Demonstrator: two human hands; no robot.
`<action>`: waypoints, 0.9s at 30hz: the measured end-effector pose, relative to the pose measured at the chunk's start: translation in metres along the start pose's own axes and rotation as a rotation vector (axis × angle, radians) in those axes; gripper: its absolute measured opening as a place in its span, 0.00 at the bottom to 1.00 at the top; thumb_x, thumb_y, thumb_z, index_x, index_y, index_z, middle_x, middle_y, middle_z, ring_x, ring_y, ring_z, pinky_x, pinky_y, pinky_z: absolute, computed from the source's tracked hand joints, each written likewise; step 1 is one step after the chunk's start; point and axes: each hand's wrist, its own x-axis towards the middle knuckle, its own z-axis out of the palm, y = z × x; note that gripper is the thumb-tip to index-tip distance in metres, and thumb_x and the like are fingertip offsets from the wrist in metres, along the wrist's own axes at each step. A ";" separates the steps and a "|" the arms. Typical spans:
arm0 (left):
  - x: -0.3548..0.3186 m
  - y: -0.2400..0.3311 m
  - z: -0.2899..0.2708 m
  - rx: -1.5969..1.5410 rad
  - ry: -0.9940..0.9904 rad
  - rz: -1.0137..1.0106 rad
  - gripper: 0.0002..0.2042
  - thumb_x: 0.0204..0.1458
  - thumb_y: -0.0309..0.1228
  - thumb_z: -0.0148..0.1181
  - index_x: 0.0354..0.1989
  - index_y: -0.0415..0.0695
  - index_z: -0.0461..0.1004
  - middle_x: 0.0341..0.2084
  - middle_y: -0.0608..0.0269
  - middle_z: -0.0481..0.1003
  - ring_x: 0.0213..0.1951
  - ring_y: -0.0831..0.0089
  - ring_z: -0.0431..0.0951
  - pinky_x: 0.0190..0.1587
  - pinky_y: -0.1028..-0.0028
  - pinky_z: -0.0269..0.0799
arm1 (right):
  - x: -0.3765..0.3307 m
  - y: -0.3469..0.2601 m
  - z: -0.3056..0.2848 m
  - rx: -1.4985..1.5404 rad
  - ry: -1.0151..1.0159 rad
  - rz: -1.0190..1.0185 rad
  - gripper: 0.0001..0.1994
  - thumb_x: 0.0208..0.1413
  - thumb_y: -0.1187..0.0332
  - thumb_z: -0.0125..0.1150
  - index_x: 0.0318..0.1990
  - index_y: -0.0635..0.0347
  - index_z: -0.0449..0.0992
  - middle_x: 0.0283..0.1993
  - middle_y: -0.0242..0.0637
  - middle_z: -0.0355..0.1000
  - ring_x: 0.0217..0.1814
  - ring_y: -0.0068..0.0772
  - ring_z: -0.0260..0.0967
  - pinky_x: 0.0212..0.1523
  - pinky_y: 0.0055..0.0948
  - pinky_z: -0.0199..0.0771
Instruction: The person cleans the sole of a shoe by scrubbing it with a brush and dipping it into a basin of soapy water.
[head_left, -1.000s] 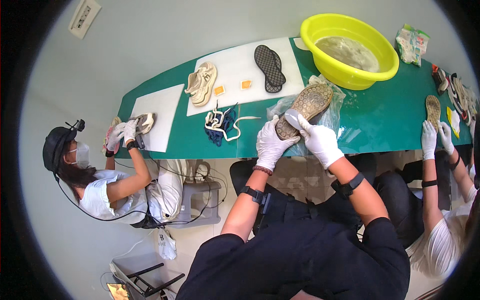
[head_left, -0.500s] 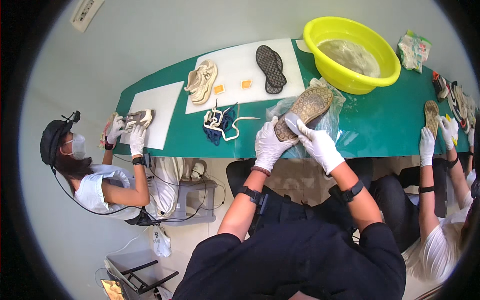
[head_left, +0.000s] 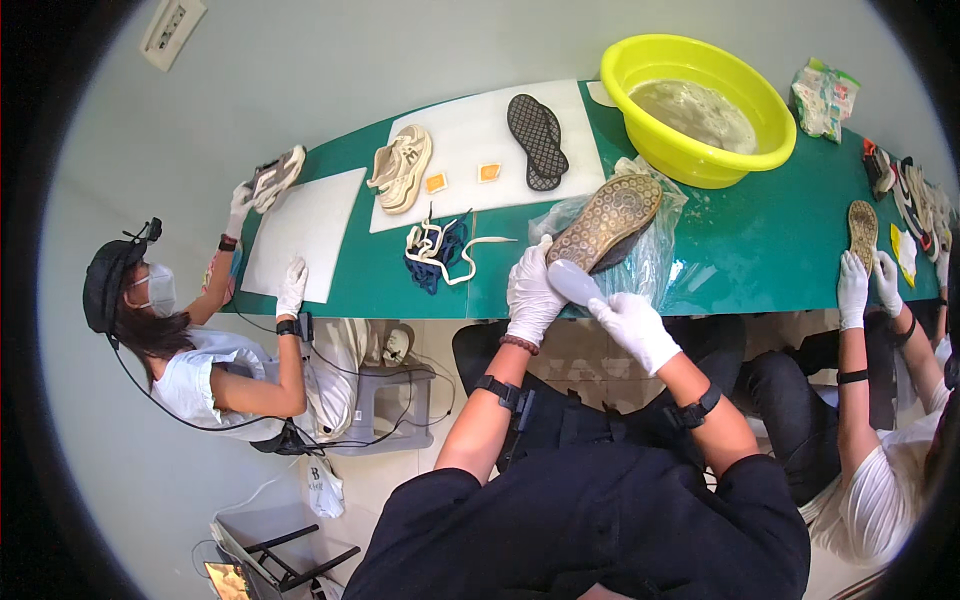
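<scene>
In front of me, over the near edge of the table, a shoe (head_left: pixel 608 218) is tilted with its tan, ring-patterned sole facing up. My left hand (head_left: pixel 535 292), in a white glove, grips its near end. In my gloved right hand (head_left: pixel 638 332) is the handle of a pale grey brush (head_left: pixel 575 283), whose smooth oval back faces up beside that end of the sole; its bristles are hidden. Beneath the shoe lies a crumpled clear plastic bag (head_left: pixel 655 260). White and navy shoelaces (head_left: pixel 442 252) are heaped to the left.
A yellow basin (head_left: pixel 690 170) of cloudy water stands at the back right, near a packet (head_left: pixel 825 98). Cream shoes (head_left: pixel 402 165), dark insoles (head_left: pixel 538 140) and two orange squares (head_left: pixel 488 172) occupy a white pad (head_left: pixel 470 125). Co-workers sit on both sides; the left one lifts a grey shoe (head_left: pixel 278 178).
My right hand and the brush have moved down and slightly left, toward the sole's near end. The left co-worker has raised the grey shoe; the right one has put down a yellow-white item.
</scene>
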 end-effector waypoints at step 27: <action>-0.001 0.013 -0.001 -0.014 -0.022 -0.026 0.46 0.29 0.50 0.80 0.58 0.39 0.69 0.49 0.54 0.74 0.52 0.55 0.75 0.56 0.63 0.70 | 0.066 0.013 -0.058 -0.156 0.311 0.045 0.28 0.57 0.45 0.56 0.28 0.67 0.82 0.24 0.59 0.74 0.31 0.59 0.77 0.36 0.49 0.76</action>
